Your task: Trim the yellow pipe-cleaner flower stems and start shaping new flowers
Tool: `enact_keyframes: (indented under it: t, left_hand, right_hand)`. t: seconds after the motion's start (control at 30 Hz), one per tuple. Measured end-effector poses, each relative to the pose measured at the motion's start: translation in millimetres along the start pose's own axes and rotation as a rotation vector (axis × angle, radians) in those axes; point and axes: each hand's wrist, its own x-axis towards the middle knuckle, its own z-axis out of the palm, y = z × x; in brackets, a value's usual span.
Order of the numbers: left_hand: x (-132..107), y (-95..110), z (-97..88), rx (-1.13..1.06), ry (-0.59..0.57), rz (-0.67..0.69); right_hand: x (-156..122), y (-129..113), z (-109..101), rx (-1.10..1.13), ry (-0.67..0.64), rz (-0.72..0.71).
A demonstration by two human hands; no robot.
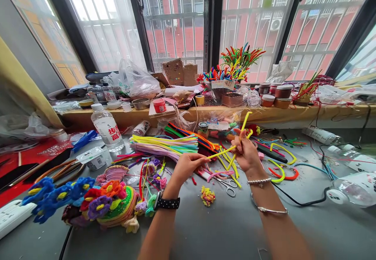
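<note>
A yellow pipe cleaner (222,151) stretches between my two hands above the table. My left hand (189,167) pinches its left end between thumb and fingers. Closed around its other part is my right hand (246,152), from which yellow lengths stick out at the top and below; whether they are one piece or several I cannot tell. Below the hands lie scissors (230,191) and a small yellow and pink fuzzy clump (208,196). A bundle of pastel pipe cleaners (166,144) lies just behind my left hand.
Fuzzy pipe-cleaner flowers (100,206) sit at the left front. An upright water bottle (108,129) stands behind them, and bottles (354,189) lie on the right near a black cable (305,204). Jars (283,92) and a tub of colourful pipe cleaners (221,89) line the windowsill.
</note>
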Motion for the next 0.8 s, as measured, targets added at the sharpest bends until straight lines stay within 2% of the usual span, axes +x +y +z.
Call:
enact_keyframes:
  t: [0.07, 0.17, 0.3, 0.4, 0.5, 0.67, 0.8]
  left_hand:
    - [1, 0, -1.8, -0.031, 0.075, -0.015]
    - [3, -3, -3.9, -0.108, 0.206, 0.002]
    - [4, -5, -5.6, -0.32, 0.269, 0.003]
    - [3, -6, -6.5, -0.356, 0.301, 0.024]
    - [2, -5, -6.3, -0.292, 0.349, 0.082]
    - [1, -3, -5.0, -0.251, 0.349, 0.146]
    - [0, 0, -3.6, -0.29, 0.279, 0.198]
  right_hand:
    - [0, 0, -1, -0.07, -0.004, -0.03]
    - [-1, -3, -2, -0.327, -0.057, -0.091]
    - [-3, -12, -7, -0.714, -0.262, -0.081]
    - [-3, -18, -14, -0.787, -0.338, -0.044]
    - [-2, -20, -22, -0.849, -0.365, -0.033]
    - [2, -21, -25, -1.087, -0.444, -0.089]
    - [0, -27, -21, -1.174, -0.474, -0.1]
